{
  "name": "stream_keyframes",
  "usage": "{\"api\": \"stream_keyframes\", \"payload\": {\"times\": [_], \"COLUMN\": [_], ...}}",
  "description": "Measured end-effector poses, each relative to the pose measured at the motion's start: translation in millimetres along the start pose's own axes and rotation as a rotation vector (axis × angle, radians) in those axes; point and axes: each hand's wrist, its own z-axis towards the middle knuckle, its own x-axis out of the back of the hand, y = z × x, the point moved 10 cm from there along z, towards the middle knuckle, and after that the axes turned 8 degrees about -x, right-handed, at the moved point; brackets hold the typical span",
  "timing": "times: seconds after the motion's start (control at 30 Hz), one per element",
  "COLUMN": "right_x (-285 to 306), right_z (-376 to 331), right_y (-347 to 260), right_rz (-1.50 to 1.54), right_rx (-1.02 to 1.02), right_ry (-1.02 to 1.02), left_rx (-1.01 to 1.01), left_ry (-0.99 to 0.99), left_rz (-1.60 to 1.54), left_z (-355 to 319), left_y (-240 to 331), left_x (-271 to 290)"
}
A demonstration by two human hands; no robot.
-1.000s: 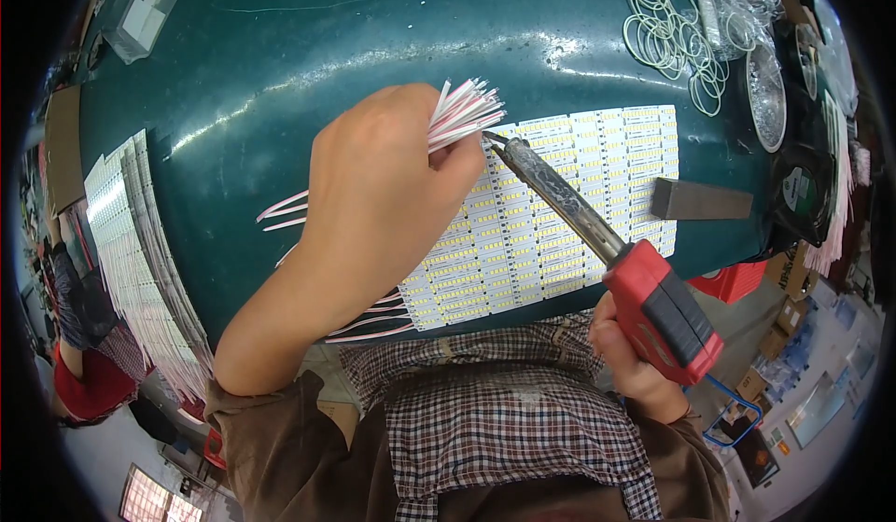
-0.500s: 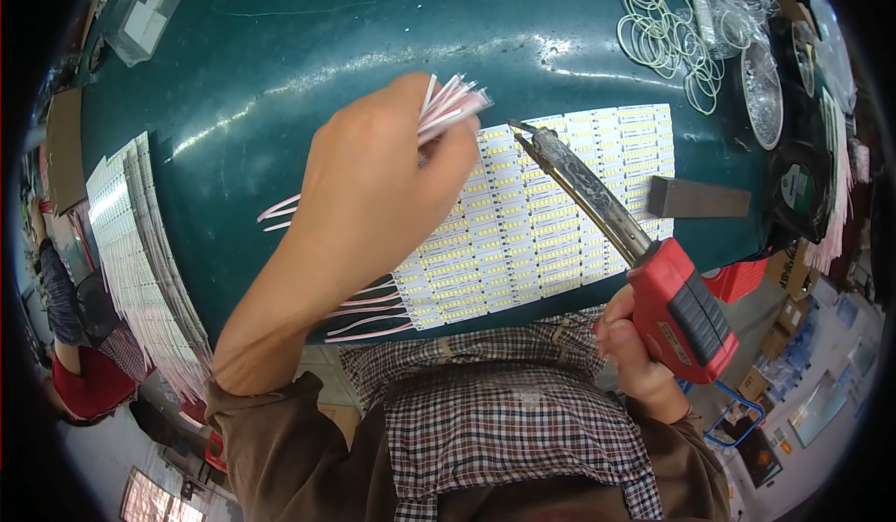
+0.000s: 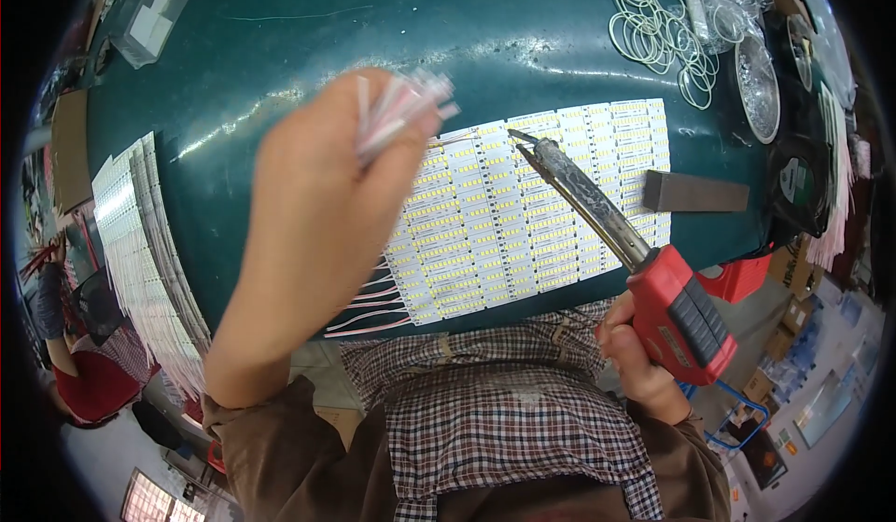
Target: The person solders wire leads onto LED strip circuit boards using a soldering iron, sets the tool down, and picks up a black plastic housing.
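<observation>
Wires clamped in left hand; iron clamped in right hand

The wires (image 3: 401,111) are clamped in the left hand (image 3: 322,163), between thumb and curled fingers. Motion blur smears both; single strands cannot be counted, and the length inside the fist is hidden. The exposed part fans out from the top of the fist toward the upper right: white and pinkish-red insulation with pale ends.

The board (image 3: 513,214) lies on the green table (image 3: 308,46), to the right of and below the fist. The fist and forearm cover part of its left side. It shows rows of white strips with yellow chips. Leads leave its lower left corner beside the left forearm, which hides the upper ones.

The iron (image 3: 644,265) is clamped in the right hand (image 3: 642,363). The thumb shows; the remaining fingers are largely hidden by the red and black handle. From this grip the barrel slants up and left over the board. Tip contact cannot be determined.

Above the right hand, a grey block (image 3: 695,192) overlaps the board's right edge. Farther up, a pale coil (image 3: 653,27) is cut off by the upper border. Left of the left hand stands a stack (image 3: 149,242) of similar strips, with a co-worker (image 3: 103,382) beyond, indistinct near the rim.
</observation>
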Motion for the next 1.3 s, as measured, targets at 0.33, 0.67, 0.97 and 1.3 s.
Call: {"api": "stream_keyframes", "payload": {"times": [0.33, 0.67, 0.97, 1.3], "right_x": [-7.3, -12.9, -8.7, -9.5], "right_z": [9.0, 10.7, 9.8, 7.1], "right_y": [-9.9, -8.4, -7.5, -4.5], "right_rz": [-0.227, -0.23, -0.217, -0.204], "right_rx": [0.094, 0.15, 0.158, 0.128], "right_ry": [-0.016, -0.049, -0.039, -0.039], "left_rx": [-0.009, -0.022, -0.063, -0.031], "left_ry": [-0.076, -0.06, -0.028, -0.047], "left_rz": [0.13, 0.18, 0.177, 0.124], "left_z": [-0.8, -0.7, -0.2, 0.9], "left_y": [-14.5, -10.0, -8.0, -11.3], "left_x": [-35.2, -33.5, -33.5, -34.3]}}
